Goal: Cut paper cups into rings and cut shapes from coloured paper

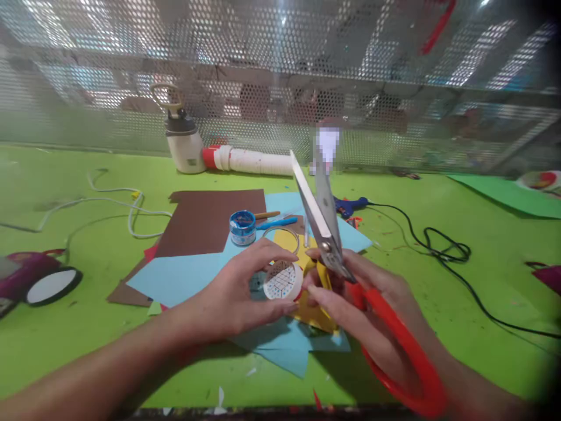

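Seemingly blue-dotted white round piece [284, 283]

Left forearm [127, 345] bare from edge of view right up to wrist, kinda slim, narrowing as it goes. Left hand [239, 286] bare too, we've got slender fingers and smooth-looking back. Right hand [350, 316] also bare, partly hidden from us. Right forearm [473, 380] bare, way shorter stretch showing, pretty dim. Nails too blurry for us to call, tbh.
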{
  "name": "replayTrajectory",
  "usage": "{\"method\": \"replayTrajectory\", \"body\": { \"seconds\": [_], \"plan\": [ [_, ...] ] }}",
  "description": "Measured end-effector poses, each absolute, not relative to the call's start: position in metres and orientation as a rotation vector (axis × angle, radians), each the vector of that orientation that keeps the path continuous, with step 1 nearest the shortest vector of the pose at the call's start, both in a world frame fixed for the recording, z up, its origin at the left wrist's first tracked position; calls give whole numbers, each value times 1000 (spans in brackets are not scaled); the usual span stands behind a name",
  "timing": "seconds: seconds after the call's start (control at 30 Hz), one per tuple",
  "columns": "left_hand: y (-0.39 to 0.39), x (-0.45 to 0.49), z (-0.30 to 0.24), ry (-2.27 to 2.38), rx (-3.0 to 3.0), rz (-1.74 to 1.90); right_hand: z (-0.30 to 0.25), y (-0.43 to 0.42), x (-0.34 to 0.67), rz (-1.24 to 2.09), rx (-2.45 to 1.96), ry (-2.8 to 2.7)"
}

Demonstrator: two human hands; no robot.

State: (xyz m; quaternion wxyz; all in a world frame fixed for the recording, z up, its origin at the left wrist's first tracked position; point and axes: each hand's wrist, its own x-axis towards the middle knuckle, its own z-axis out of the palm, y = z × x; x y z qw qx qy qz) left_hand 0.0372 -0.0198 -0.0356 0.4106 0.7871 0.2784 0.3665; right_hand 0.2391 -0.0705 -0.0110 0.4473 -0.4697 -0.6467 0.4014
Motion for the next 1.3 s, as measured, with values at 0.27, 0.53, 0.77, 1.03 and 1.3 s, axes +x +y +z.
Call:
{"method": "replayTrajectory", "body": {
  "seconds": [0.27,0.53,0.77,1.03,1.3],
  "plan": [
    [-20,38,-33,691,2107,932,-7,-70,242,1111,-1225,-1575],
    [-22,35,-32,640,2123,914,-16,-69,237,1292,-1113,-1356],
    [-22,35,-37,648,2031,880,-15,-73,233,1153,-1150,-1447],
    [-25,37,-30,678,1733,811,-17,-75,238,729,-1229,-1586],
    [-15,24,-26,583,1391,831,-12,-54,262,571,-1310,-1567]
  ]
}}
